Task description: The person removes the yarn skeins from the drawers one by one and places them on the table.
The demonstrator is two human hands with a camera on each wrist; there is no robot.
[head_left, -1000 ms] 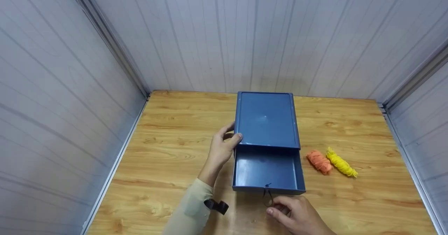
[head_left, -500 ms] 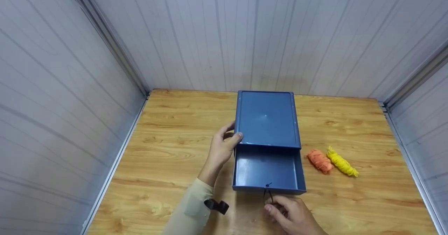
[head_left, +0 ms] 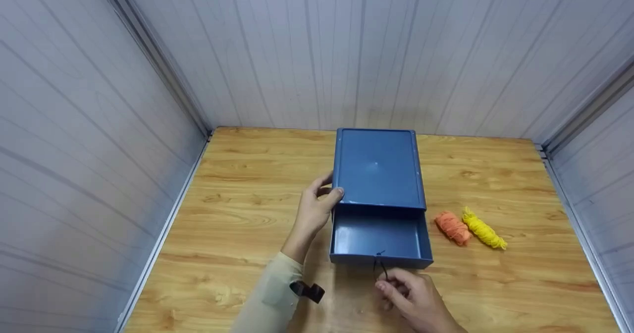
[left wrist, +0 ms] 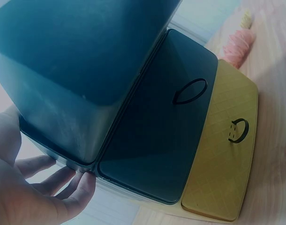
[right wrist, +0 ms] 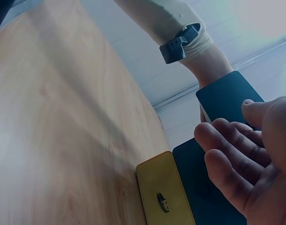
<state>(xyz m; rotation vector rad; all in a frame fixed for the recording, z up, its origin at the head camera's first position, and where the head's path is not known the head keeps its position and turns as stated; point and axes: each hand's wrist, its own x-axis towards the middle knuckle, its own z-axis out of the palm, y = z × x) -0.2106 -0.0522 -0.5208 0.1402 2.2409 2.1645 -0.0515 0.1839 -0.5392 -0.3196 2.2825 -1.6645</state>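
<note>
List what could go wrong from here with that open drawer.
First, the left hand grips the blue cabinet near its front left corner, close to the open drawer, which might nip it when sliding in. Second, the right hand holds a thin black loop, not the drawer's body, so it could slip or pull the drawer crooked. Third, the drawer juts past the cabinet's front, so leaning on it might tip the cabinet.

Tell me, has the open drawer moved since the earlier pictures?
Yes: the drawer has slid slightly inward, its front edge now nearer the unmoved blue cabinet.
</note>
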